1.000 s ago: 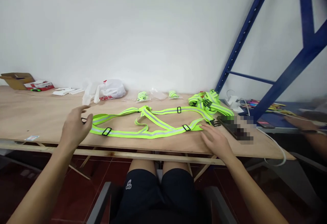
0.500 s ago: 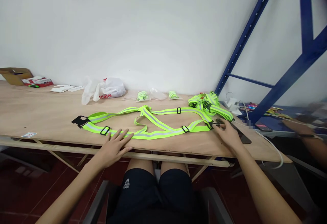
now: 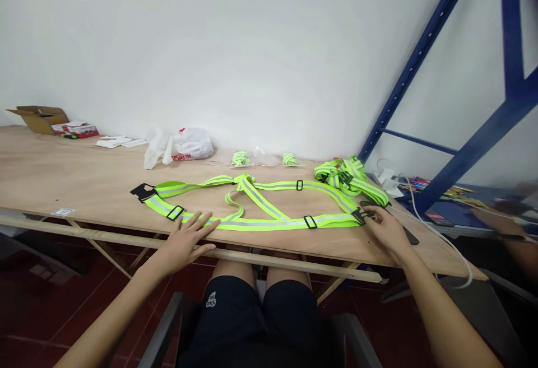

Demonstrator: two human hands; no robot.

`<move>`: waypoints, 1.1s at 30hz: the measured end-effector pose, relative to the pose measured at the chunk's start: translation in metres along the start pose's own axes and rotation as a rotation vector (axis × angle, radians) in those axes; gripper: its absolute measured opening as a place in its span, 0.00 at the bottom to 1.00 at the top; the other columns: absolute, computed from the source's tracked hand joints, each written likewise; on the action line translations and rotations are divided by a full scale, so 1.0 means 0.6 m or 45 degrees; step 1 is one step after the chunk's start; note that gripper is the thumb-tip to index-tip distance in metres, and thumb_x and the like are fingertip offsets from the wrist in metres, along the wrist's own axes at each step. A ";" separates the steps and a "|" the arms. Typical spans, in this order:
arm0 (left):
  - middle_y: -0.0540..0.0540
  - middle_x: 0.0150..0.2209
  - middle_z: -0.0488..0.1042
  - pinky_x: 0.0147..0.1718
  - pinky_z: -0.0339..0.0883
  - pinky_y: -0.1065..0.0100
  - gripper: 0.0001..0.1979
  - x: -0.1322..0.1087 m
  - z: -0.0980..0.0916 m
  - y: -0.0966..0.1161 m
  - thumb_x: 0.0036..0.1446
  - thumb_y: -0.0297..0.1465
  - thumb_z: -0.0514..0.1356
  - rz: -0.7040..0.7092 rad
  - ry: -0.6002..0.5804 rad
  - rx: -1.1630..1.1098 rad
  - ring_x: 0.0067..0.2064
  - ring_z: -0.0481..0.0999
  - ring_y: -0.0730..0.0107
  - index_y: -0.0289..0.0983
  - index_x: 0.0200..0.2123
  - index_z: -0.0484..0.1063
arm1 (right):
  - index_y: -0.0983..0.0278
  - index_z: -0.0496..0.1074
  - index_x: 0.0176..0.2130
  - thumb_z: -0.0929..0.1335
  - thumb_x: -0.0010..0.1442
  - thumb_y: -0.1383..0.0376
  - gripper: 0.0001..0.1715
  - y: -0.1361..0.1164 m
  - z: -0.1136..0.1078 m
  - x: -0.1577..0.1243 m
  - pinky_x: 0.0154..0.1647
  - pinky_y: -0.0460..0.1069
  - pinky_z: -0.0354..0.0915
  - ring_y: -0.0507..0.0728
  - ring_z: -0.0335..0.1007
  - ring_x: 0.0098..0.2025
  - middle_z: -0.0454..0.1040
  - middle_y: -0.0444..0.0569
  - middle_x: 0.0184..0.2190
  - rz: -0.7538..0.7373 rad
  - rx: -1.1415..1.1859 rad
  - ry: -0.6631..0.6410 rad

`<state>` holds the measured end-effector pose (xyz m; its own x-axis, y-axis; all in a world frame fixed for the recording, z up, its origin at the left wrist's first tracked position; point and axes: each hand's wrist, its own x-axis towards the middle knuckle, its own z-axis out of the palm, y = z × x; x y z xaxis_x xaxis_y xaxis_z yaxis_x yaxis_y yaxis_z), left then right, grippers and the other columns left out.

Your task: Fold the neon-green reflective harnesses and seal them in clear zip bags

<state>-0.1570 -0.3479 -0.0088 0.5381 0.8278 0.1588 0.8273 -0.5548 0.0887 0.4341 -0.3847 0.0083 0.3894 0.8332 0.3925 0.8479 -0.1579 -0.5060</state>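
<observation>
- A person sits at a long plywood counter (image 3: pixel 84 183), seen from their own head; their bare knees in dark shorts show below its edge.
- A neon yellow-green reflective harness (image 3: pixel 260 203), with a grey stripe along its bands, lies spread flat on the counter in front of them, close to the near edge.
- The left hand (image 3: pixel 185 239) is open, palm down and fingers spread, its fingertips resting on the harness's near band, left of centre.
- The right hand (image 3: pixel 384 228) is at the harness's right end, with fingers curled and touching the black end buckle (image 3: pixel 360 217). Whether it grips the buckle cannot be told.
- The two hands are well apart, one towards each end of the near band.
- A second black buckle (image 3: pixel 143 192) lies at the harness's left end, untouched.
- A heap of similar straps (image 3: pixel 344 175) sits just behind the right end.
- Further back are a white plastic bag (image 3: pixel 189 144) and small bagged strap rolls (image 3: pixel 240 158).
- A cardboard box (image 3: pixel 40 119) stands at the far left, by the wall.
- A blue metal rack (image 3: pixel 420 60) rises on the right.
- Another person's forearm (image 3: pixel 515 242) shows at the right edge.
</observation>
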 end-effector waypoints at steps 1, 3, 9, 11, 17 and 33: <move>0.42 0.71 0.54 0.62 0.44 0.32 0.29 0.002 -0.006 0.001 0.66 0.51 0.51 0.006 -0.005 -0.010 0.70 0.52 0.40 0.54 0.68 0.56 | 0.65 0.76 0.48 0.63 0.54 0.52 0.28 0.003 -0.002 0.000 0.29 0.51 0.61 0.59 0.68 0.26 0.71 0.47 0.23 0.002 -0.011 -0.025; 0.40 0.69 0.58 0.63 0.48 0.36 0.29 0.007 -0.020 0.003 0.66 0.52 0.52 0.021 -0.019 -0.035 0.69 0.57 0.42 0.52 0.67 0.60 | 0.65 0.75 0.49 0.63 0.55 0.51 0.29 0.004 -0.006 0.000 0.31 0.53 0.64 0.61 0.71 0.29 0.74 0.50 0.27 0.010 -0.062 -0.088; 0.40 0.69 0.58 0.64 0.48 0.41 0.32 0.021 -0.032 0.024 0.66 0.53 0.49 0.106 0.060 -0.004 0.69 0.57 0.46 0.49 0.69 0.56 | 0.67 0.73 0.54 0.62 0.61 0.51 0.30 -0.043 0.003 -0.021 0.49 0.63 0.68 0.71 0.71 0.51 0.73 0.64 0.52 -0.285 -0.400 0.136; 0.42 0.71 0.53 0.65 0.46 0.40 0.35 0.019 -0.020 0.027 0.65 0.55 0.48 0.081 0.087 0.062 0.71 0.52 0.44 0.49 0.71 0.51 | 0.66 0.71 0.56 0.60 0.64 0.51 0.29 -0.072 0.016 -0.041 0.56 0.63 0.66 0.70 0.68 0.56 0.71 0.63 0.55 -0.487 -0.370 0.145; 0.43 0.71 0.54 0.64 0.51 0.46 0.37 -0.003 0.012 0.000 0.65 0.55 0.49 0.037 0.183 0.228 0.70 0.54 0.45 0.48 0.71 0.49 | 0.62 0.62 0.65 0.59 0.68 0.47 0.35 -0.145 0.059 -0.106 0.65 0.64 0.59 0.68 0.56 0.68 0.59 0.59 0.68 -0.755 -0.250 -0.290; 0.37 0.71 0.52 0.66 0.45 0.44 0.41 -0.049 -0.014 -0.111 0.58 0.56 0.56 -0.070 0.481 0.302 0.71 0.50 0.42 0.41 0.68 0.58 | 0.62 0.60 0.67 0.60 0.69 0.49 0.35 -0.192 0.069 -0.128 0.66 0.66 0.59 0.67 0.58 0.68 0.64 0.57 0.65 -0.703 -0.183 -0.577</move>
<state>-0.2292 -0.3364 -0.0110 0.4323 0.7425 0.5117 0.8907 -0.4402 -0.1136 0.2914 -0.4087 0.0046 -0.2695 0.9442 0.1895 0.9287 0.3069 -0.2081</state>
